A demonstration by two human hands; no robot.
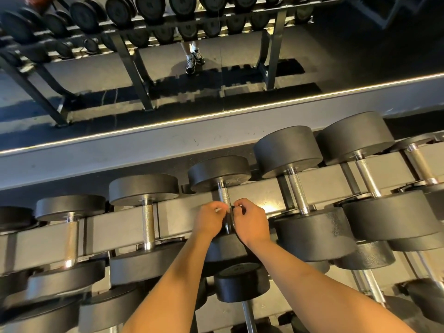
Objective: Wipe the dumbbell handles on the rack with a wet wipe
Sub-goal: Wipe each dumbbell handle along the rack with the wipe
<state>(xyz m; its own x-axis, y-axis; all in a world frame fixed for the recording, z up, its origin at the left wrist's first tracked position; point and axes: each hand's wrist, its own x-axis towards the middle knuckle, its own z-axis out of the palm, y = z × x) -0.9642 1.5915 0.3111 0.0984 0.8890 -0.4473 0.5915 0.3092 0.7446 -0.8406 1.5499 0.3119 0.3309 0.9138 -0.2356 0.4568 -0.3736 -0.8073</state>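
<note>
Two bare hands reach in from 6 o'clock to the centre dumbbell [219,173] on the top tier of a gym rack [125,224]. The left hand [209,219] and right hand [252,223] are both clenched, fingers curled in and pinching a dark wrap [229,221] around the near half of the knurled handle [224,194]. Whether that wrap is the wet wipe cannot be told.

Six steel handles show along this tier: two toward 9 o'clock, the one being gripped, and three toward 3 o'clock. A seventh dumbbell is cut off at the left edge.

At 12 o'clock a mirror [336,56] reflects the rack and two shoes [194,61].
</note>
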